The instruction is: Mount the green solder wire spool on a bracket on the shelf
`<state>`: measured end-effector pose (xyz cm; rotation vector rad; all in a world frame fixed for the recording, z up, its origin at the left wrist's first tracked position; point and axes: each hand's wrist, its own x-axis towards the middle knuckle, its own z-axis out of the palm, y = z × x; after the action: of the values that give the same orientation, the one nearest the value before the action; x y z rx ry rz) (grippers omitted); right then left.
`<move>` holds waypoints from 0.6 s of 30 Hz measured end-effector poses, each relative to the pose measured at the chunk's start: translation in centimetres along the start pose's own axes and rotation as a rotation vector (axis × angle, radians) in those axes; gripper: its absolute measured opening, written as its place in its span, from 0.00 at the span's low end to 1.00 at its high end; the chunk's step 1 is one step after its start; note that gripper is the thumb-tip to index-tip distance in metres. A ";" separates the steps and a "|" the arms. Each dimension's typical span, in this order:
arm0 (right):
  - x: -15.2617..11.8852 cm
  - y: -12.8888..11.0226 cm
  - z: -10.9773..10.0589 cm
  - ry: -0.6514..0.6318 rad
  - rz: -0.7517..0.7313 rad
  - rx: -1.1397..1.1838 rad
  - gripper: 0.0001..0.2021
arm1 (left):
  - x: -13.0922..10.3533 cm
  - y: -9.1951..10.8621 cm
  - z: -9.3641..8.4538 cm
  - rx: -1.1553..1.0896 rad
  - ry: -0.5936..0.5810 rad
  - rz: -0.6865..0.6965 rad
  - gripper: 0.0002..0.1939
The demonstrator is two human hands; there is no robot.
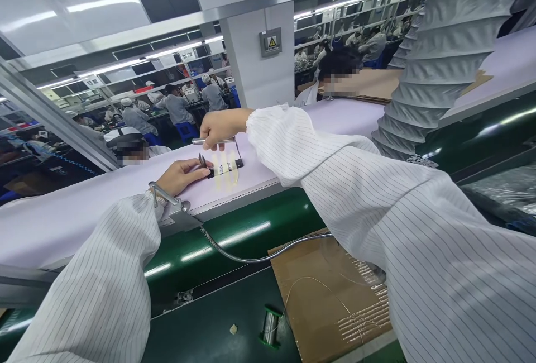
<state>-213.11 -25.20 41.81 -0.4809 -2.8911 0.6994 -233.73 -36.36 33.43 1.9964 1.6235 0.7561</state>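
My left hand (181, 176) rests on the lilac-covered surface, fingers closed at the left end of a flat black strip (239, 163). Pale yellow bands (218, 168) with dark printing cross that strip. A small dark pointed piece (202, 160) stands up by my left fingertips; its kind is unclear. Just above the strip, my right hand (223, 127) is closed around a slim silver metal rod (228, 140), held nearly level. From the rod's right end a thin dark line runs down towards the strip.
A metal bracket (171, 198) on the edge lies by my left wrist, with a flexible metal tube (247, 260) hanging from it. Below are a green roller (234, 229), a wire spool (271, 326) and cardboard (310, 290). A grey duct (444, 61) hangs right. Co-workers sit beyond.
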 end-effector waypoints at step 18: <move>0.0 0.6 1.3 -0.003 0.047 0.071 0.07 | 0.1 -0.5 -0.5 0.043 -0.033 -0.053 0.27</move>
<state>-213.21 -25.23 40.37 -0.5412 -2.8552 0.8075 -234.46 -36.10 33.49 1.9760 1.6806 0.6710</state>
